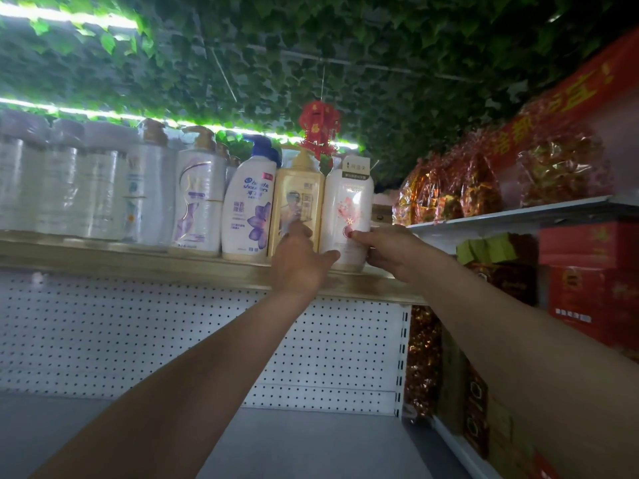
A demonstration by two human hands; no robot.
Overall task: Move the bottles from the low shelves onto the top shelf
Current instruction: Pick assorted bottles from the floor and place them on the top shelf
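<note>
Two hands: left hand (299, 262) touching, right hand (387, 252) gripping white bottle (349, 216) (upright).

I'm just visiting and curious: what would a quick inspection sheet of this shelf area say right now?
Surface: top shelf, a gold-edged ledge carrying a row of upright bottles; white pegboard behind the bare shelf below.
Job's things: white pink-flowered bottle at the row's right end, beside the gold bottle and the blue-capped bottle; wrapped pale bottles further left.
Clutter: nothing seen on the shelf edge.
Grippers: left hand touches the fronts of the gold and white bottles; right hand holds the white bottle's right side.
Cables: nothing seen.
Surroundings: leafy ceiling, hanging red ornament, red boxes and foil-wrapped goods on the right.
</note>
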